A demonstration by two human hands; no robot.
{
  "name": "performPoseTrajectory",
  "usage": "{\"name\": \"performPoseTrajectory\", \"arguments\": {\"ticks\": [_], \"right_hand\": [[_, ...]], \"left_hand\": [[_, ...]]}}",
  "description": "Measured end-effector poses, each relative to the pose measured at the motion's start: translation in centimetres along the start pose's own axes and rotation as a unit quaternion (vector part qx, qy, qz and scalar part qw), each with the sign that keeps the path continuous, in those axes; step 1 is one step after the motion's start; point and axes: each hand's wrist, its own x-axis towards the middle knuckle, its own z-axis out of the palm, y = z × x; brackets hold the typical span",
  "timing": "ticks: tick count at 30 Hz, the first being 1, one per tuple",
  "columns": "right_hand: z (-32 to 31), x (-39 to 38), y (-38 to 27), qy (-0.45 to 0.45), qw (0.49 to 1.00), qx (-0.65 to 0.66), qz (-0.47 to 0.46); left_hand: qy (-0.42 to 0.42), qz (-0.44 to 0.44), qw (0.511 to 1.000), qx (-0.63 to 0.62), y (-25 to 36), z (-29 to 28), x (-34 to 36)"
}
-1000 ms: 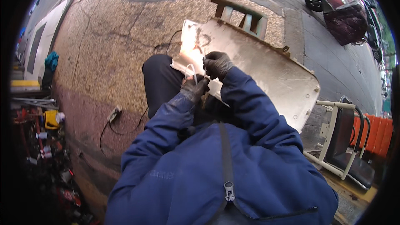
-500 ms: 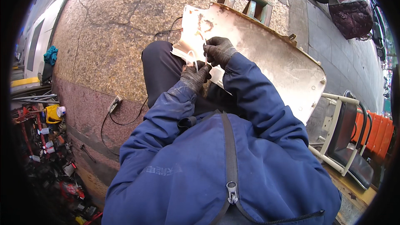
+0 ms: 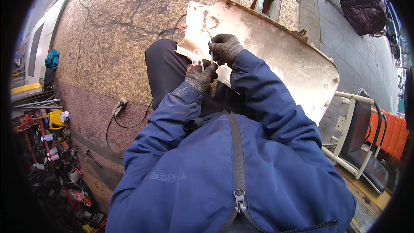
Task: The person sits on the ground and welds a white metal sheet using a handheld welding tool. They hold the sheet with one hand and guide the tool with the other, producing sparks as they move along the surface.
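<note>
A large, dirty white curved panel [image 3: 280, 56] rests across my lap over the paved ground. A thin white plastic tie [image 3: 199, 57] loops up at the panel's near-left edge. My left hand [image 3: 201, 77], in a dark work glove, pinches the lower end of the tie. My right hand [image 3: 224, 48], gloved too, grips the tie's upper end against the panel. Both blue jacket sleeves reach forward from the lower edge.
A power strip [image 3: 119, 106] with a black cable lies on the stone ground to the left. Tools and a yellow bottle [image 3: 56, 118] clutter the lower left. A white-framed chair [image 3: 358, 138] stands at right, orange seats [image 3: 390, 131] beyond. A wheeled bag [image 3: 360, 2] sits top right.
The view has dipped and drawn nearer to the panel. My hands have stayed together at the panel's edge, working the white tie with small movements.
</note>
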Motion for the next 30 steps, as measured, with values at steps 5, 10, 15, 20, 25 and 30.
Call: {"name": "performPoseTrajectory", "arguments": {"ticks": [5,10,15,20,25,30], "right_hand": [[0.0,0.1,0.0,-0.003,1.000,0.003,0.003],[0.0,0.1,0.0,-0.005,1.000,0.011,-0.001],[0.0,0.0,-0.3,-0.006,1.000,0.025,0.001],[-0.2,0.0,-0.5,0.006,1.000,0.025,0.000],[-0.3,0.1,-0.4,0.017,1.000,0.021,-0.001],[-0.5,0.3,-0.3,0.018,1.000,0.018,-0.001]], "left_hand": [[0.000,-0.001,1.000,0.000,0.3,-0.1,-0.1],[0.000,0.000,1.000,-0.010,0.3,-0.1,-0.1],[-0.008,0.007,1.000,-0.004,0.3,-0.1,0.0],[0.002,0.011,1.000,0.010,0.3,0.2,0.3],[0.000,0.009,1.000,-0.001,0.2,0.3,0.5],[-0.008,0.011,1.000,0.011,0.1,0.2,0.9]]}}
